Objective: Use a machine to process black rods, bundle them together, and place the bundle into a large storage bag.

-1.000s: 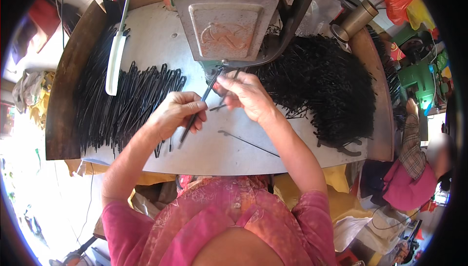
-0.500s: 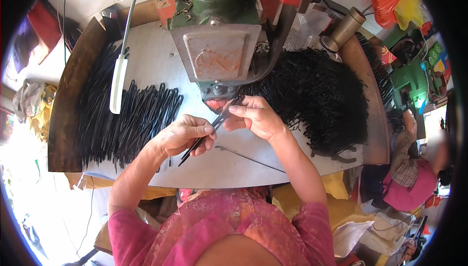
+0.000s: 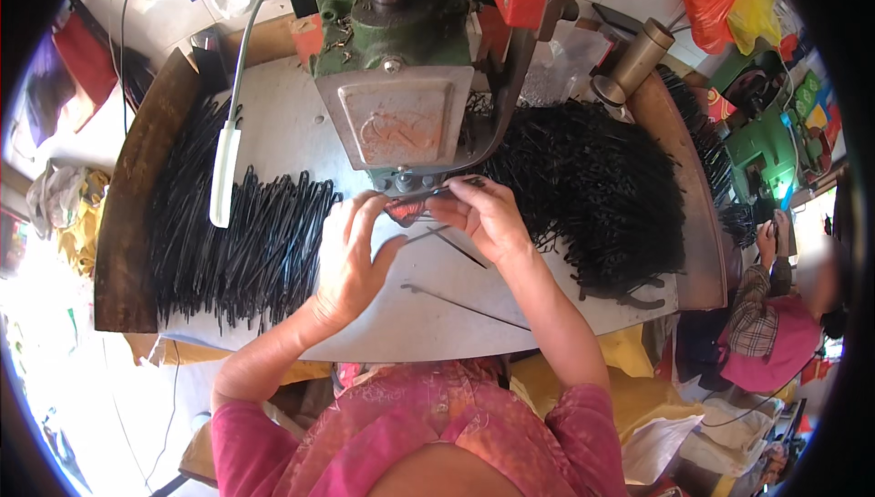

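My right hand (image 3: 488, 215) pinches a slim black strip (image 3: 421, 195) just in front of the machine head (image 3: 403, 119). That strip lies crosswise under the machine's lower end. My left hand (image 3: 349, 260) is at the strip's left end, fingers stretched forward and thumb apart; whether its fingertips touch the strip is hard to tell. A small red part (image 3: 404, 212) shows between the hands, below the machine head. Beneath my right hand, another thin dark strip (image 3: 463, 249) slants over the metal table (image 3: 374, 338). A longer thin black strip (image 3: 460, 304) lies nearer me.
Many black strips with looped ends lie in a pile (image 3: 264, 246) on the left; a denser black heap (image 3: 602, 187) fills the right. A white lamp (image 3: 224, 178) hangs over the left pile. Wooden boards (image 3: 128, 224) edge the table. Another person (image 3: 770, 342) works at far right.
My left hand has let go of the dark strips and moved forward and left, its fingers opening. The held strip has swung from slanting toward me to lying crosswise. Another strip now shows below my right hand.
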Available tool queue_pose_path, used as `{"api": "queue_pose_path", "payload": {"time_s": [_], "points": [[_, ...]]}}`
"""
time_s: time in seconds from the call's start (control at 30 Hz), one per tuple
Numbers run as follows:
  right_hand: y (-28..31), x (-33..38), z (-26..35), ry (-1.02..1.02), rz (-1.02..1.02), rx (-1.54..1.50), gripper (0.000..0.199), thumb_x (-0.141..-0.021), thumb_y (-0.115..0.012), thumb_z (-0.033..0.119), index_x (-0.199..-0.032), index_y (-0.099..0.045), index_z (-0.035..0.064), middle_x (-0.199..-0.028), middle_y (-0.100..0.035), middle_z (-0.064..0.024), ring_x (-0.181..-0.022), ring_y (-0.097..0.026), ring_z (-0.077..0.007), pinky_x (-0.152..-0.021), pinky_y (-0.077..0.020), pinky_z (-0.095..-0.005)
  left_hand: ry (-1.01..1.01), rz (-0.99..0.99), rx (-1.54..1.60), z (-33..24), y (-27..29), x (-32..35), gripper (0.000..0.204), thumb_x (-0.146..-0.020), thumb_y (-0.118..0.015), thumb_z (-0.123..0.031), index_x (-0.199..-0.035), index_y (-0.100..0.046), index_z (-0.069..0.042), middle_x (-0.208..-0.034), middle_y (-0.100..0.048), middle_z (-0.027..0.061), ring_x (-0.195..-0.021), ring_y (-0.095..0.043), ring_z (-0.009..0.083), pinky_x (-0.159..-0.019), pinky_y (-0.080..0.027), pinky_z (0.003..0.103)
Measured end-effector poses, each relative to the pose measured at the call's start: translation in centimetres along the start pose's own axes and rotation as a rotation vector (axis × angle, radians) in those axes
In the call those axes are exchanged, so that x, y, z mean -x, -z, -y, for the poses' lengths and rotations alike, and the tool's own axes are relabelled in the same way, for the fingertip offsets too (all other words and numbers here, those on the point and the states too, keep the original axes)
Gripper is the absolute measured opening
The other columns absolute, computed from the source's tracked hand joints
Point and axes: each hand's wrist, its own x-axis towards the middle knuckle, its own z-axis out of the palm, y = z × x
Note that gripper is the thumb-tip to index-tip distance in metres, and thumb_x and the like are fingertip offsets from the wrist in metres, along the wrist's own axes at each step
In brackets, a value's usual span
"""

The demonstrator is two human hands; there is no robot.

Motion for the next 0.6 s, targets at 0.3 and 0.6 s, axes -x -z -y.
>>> {"api": "queue_pose_path", "payload": {"time_s": [0.3, 0.6], "points": [[-0.7, -1.2, -0.3, 0.109, -0.094, -0.145, 0.017, -0.080, -0.052, 0.009, -0.087, -0.049, -0.0060, -0.085, -0.058, -0.0180, -0.077, -0.060, -0.0270, -0.068, -0.0515, -0.0334, 1.238, 0.092, 1.462, 3.4, -2.8, -1.6, 0.025, -0.081, -0.055, -0.030, -0.078, -0.053, -0.005, -0.066, -0.058, 0.0055, -0.053, -0.052, 0.0120, -0.046, -0.040, 0.021], [-1.2, -1.5, -0.8, 0.128, -0.124, -0.152, 0.019, -0.081, -0.051, 0.010, -0.092, -0.049, -0.0057, -0.088, -0.057, -0.0154, -0.079, -0.060, -0.0247, -0.069, -0.0508, -0.0331, 1.113, -0.017, 1.452, 4.2, -3.6, -2.6, 0.015, -0.082, -0.053, -0.019, -0.079, -0.054, -0.004, -0.063, -0.056, 0.0050, -0.050, -0.048, 0.0111, -0.045, -0.037, 0.021]]}}
